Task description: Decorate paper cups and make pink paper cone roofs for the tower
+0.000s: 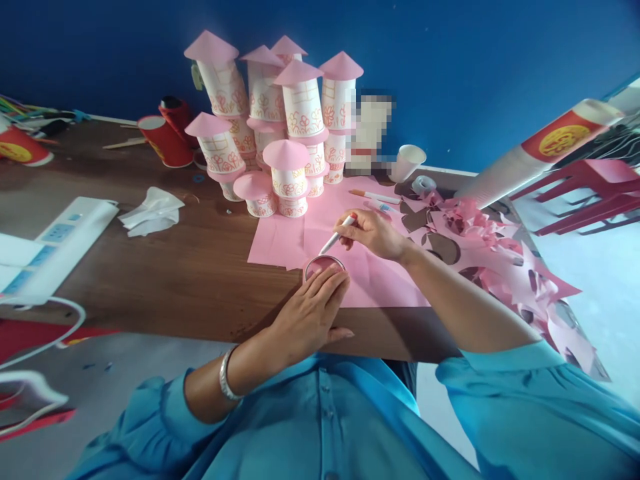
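The right hand (373,232) pinches a slim white marker (331,241) in its fingers, tip beside a round, thin-rimmed object (324,257) under the left hand (307,317), fingers flat, on creased pink paper (277,243) across the wood-grained worktop (210,267); behind rise cone-roofed cup towers (303,110).

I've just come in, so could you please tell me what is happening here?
A person's left hand rests on a round ring lying on pink paper, while the right hand holds a white marker, its tip close to the ring's far edge. Beyond the hands stand decorated towers with pink cone tops.
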Available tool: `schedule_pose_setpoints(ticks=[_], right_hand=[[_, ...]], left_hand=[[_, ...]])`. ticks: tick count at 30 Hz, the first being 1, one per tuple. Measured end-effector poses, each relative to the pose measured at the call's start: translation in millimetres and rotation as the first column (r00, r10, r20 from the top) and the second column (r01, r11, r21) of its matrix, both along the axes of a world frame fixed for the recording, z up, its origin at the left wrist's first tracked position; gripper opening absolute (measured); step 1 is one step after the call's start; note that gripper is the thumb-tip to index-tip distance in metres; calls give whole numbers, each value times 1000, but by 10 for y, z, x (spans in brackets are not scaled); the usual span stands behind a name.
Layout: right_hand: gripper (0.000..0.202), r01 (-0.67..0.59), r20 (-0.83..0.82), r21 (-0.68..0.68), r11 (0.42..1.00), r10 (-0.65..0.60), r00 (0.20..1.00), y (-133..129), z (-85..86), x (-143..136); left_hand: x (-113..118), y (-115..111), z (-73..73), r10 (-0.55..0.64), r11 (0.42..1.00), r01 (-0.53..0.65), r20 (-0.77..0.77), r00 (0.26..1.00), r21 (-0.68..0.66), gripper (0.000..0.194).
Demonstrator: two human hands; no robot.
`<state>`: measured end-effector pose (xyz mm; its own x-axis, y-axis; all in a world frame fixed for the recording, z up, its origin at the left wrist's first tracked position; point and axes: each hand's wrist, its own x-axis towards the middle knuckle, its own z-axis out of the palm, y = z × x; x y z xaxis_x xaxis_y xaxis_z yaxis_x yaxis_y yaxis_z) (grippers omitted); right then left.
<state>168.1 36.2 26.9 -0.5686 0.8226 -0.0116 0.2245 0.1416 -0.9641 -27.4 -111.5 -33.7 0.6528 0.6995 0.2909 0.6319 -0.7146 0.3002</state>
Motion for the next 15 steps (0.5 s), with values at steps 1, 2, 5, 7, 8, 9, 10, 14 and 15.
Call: schedule_pose_setpoints(ticks=[1,2,5,7,8,9,10,14,15], right_hand=[[46,34,-8,2,999,-34,999,-48,-12,35],[46,65,-18,3,998,-65,998,-96,-22,70],[47,136,-44,18,991,-135,990,-250,-53,175],[45,173,-44,37,984,-172,984,-360,-77,240],[43,194,-40,50,980,-192,981,-417,-92,270],[41,215,-32,67,974,-214,976,-475,-107,298],[39,237,-19,89,968,-236,972,-534,-121,324],[26,303,77,223,926,-327,942,-775,-142,401],[23,307,97,253,918,-339,936,-833,-138,414]], left_hand=[[-3,3,3,-4,1000,4,-3,1000,8,97],[-5,6,6,-6,1000,6,-10,1000,19,97],[-13,13,18,-9,999,11,-22,1000,52,96],[-16,16,38,-9,999,10,-16,1000,45,94],[-17,17,51,-7,999,7,-13,1000,34,93],[-17,17,66,-3,1000,3,-12,1000,23,91],[-15,18,81,3,1000,-3,-16,1000,11,89],[-6,20,124,7,1000,-7,-36,999,2,84],[-4,21,129,6,1000,-5,-38,999,7,84]])
